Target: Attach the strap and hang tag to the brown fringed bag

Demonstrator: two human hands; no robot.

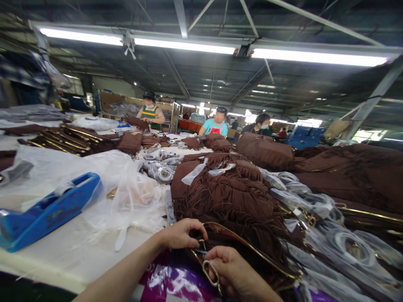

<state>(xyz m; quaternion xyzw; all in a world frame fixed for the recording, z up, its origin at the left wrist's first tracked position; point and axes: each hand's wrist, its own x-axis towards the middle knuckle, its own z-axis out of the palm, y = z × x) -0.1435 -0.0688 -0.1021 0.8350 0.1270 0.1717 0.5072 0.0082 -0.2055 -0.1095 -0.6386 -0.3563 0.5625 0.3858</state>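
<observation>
A brown fringed bag with a gold metal frame lies at the table's near edge. My left hand is pinched shut at the frame's near end, fingertips on a small part I cannot make out. My right hand is closed round small scissors with looped handles, its blades pointing at the same spot. The two hands almost touch. More brown fringed bags are piled behind.
A blue tape dispenser sits at left on the white table, beside crumpled clear plastic bags. Wrapped chain straps lie at right. Three other people work at the far end. Stacks of brown bags fill the left rear.
</observation>
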